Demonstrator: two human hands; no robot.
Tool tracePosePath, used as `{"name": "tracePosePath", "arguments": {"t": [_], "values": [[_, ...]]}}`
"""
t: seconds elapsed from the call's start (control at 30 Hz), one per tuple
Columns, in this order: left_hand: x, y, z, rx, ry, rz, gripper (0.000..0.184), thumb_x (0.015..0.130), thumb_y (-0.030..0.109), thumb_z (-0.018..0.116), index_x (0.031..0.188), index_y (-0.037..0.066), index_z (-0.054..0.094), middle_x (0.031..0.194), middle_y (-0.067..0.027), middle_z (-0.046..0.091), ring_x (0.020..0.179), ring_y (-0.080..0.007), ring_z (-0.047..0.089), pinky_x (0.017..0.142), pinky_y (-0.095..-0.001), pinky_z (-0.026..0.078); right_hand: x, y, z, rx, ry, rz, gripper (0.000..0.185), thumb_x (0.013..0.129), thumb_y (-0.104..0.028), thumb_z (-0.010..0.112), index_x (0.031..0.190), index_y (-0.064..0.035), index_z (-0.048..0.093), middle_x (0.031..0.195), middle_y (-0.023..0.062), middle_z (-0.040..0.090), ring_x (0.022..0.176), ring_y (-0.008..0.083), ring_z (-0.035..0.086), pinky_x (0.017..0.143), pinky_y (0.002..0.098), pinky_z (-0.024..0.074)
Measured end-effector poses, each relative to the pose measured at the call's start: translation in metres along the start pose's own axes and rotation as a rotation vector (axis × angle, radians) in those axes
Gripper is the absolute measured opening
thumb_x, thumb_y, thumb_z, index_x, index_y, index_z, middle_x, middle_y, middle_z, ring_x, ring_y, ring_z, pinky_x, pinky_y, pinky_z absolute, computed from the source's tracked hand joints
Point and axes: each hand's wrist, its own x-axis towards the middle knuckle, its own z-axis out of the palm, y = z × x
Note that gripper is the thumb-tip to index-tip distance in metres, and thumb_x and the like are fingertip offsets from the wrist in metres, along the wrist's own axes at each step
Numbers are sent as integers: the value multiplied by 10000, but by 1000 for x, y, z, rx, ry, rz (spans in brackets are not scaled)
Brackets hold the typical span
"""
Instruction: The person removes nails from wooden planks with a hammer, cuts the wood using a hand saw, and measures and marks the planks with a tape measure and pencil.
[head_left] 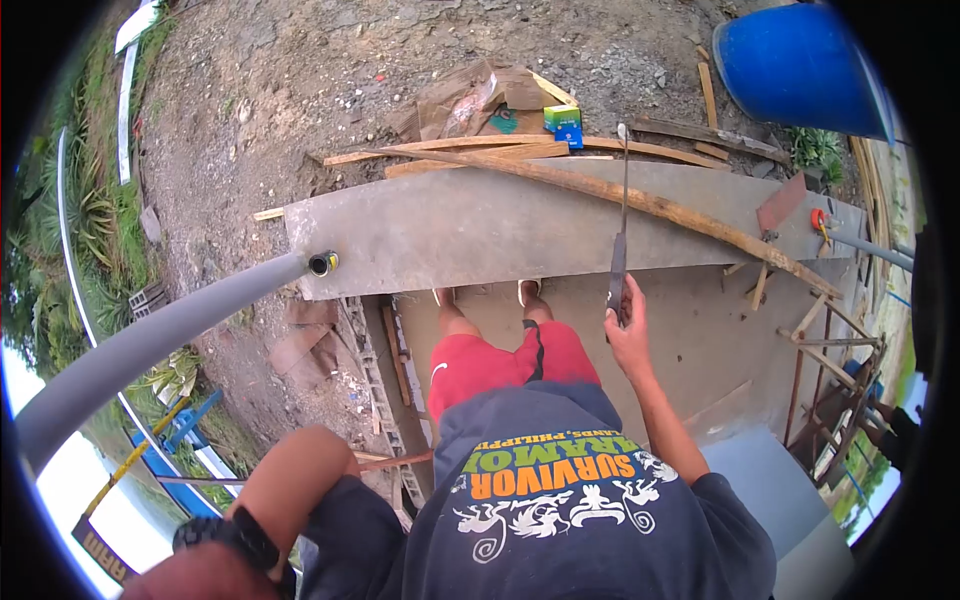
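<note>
My right hand [628,328] is closed around the dark handle of a long thin tool [620,245]. It looks like a saw or blade seen edge-on and points away from me over the grey slab [450,215]. At the lower left my left hand [200,575] is close to the camera and partly cut off by the frame, below a dark wristwatch [255,540]. Its fingers cannot be made out. A grey pipe [180,325] runs from the left edge to an open end above the slab's left part.
A long wooden plank [600,192] lies across the slab. Beyond it are a green and blue box [563,125], flattened cardboard and a blue barrel [800,65]. Hollow blocks [375,385] line the lower left. Wooden framing [830,345] and another pipe [870,245] are at right.
</note>
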Motion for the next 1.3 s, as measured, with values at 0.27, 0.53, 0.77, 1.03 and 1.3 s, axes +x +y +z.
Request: {"name": "tracePosePath", "arguments": {"t": [0.27, 0.53, 0.77, 1.03, 1.3], "values": [[-417, -302, -154, 192, -1275, -881, 240, 970, 112, 623, 1196, 37, 654, 1142, -117, 716, 1016, -250, 681, 888, -369, 539, -10, -64, 122, 201, 160, -35, 660, 906, -19, 591, 1516, -3, 341, 1042, 61, 559, 852, 111, 544, 713, 268, 473], [-649, -382, -272, 319, -2066, -200, 596, 955, 503, 604, 1351, 62, 544, 1317, -182, 606, 1337, -358, 485, 1180, -542, 296, 17, -70, 265, 271, 338, 248, 593, 954, -130, 638, 1455, 76, 397, 1279, 171, 594, 1049, 222, 612, 901, 340, 506], [-683, -393, -253, 300, -2382, -387, 443, 959, 523, 570, 1099, 104, 597, 1006, -197, 731, 955, -416, 694, 781, -518, 556, 40, -30, 308, 226, 285, 165, 579, 919, -52, 606, 1461, 53, 433, 1277, 208, 613, 1131, 274, 616, 972, 359, 483], [-675, -407, -220, 236, -2455, -401, 454, 964, 519, 532, 1091, 92, 620, 1010, -203, 726, 974, -418, 683, 817, -527, 540, 89, -12, 390, 146, 291, 26, 539, 929, -47, 610, 1443, 34, 468, 1288, 232, 612, 1142, 349, 627, 965, 395, 492], [-670, -411, -202, 162, -2488, -589, 684, 948, 654, 386, 1127, 103, 751, 1046, -243, 727, 1000, -418, 693, 893, -484, 543, 108, -14, 472, 45, 427, -37, 527, 934, -103, 660, 1417, 30, 496, 1225, 229, 640, 1072, 364, 658, 905, 407, 526]]}}
